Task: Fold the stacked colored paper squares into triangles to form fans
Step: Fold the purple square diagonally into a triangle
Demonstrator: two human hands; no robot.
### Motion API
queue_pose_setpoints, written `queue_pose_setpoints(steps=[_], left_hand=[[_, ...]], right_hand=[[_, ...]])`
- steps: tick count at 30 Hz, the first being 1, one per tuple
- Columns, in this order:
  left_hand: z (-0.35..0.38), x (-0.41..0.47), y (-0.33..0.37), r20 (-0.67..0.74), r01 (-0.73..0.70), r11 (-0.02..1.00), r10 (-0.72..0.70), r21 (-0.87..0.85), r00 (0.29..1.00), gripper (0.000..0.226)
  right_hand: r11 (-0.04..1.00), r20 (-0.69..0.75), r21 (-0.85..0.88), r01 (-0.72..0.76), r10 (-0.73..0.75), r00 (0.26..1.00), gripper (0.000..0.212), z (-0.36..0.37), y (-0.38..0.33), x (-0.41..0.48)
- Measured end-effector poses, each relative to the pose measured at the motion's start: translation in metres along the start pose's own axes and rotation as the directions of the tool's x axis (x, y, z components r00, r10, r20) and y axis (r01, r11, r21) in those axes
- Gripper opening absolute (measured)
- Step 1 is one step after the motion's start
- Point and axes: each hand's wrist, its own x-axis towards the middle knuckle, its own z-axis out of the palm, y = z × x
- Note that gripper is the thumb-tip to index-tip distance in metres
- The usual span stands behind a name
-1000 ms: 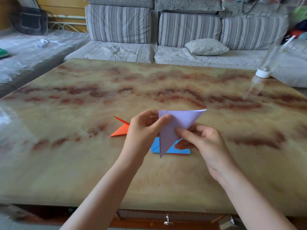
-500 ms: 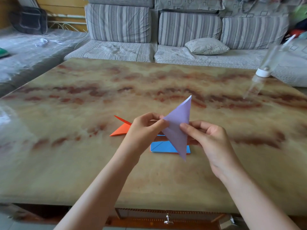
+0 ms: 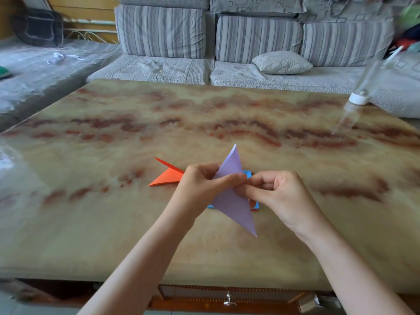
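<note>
marbled table (image 3: 113,223): work surface, papers near its middle. left hand (image 3: 200,187): thumb and fingers pinch the lilac sheet (image 3: 236,208) at its left edge. right hand (image 3: 284,196): fingers curled, pinching the same sheet from the right. lilac sheet: held in the air above the stack, already a narrow triangle, apparently mid-crease. orange triangle (image 3: 167,178): folded, lying just left of the hands; judged done. blue stack (image 3: 248,174): mostly hidden beneath the hands; seemingly still to fold, no fan assembled.
</note>
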Motion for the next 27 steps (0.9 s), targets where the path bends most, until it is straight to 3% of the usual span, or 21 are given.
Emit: queue_pose_setpoints(steps=[8,14,21,27], left_hand=[[0.002,0.0,-0.001,-0.091,-0.02,0.998,0.014,-0.06,0.996,0.022],[0.003,0.0,0.001,-0.088,-0.061,0.997,0.056,-0.056,0.995,0.014],[0.003,-0.002,0.003,-0.053,-0.062,0.988,0.055,-0.142,0.997,0.018],[0.002,-0.002,0.002,-0.042,-0.068,0.99,0.063,-0.127,0.997,0.019]], right_hand=[[1.0,0.016,-0.009,-0.03,0.03,0.999,0.01,-0.001,-0.001,-0.001],[0.999,-0.014,0.016,-0.048,0.048,0.999,0.014,0.001,-0.002,-0.002],[0.984,-0.006,0.146,-0.106,0.108,0.994,0.002,0.004,0.001,-0.003],[0.978,-0.024,0.188,-0.085,0.091,0.996,0.012,0.008,0.001,-0.005]])
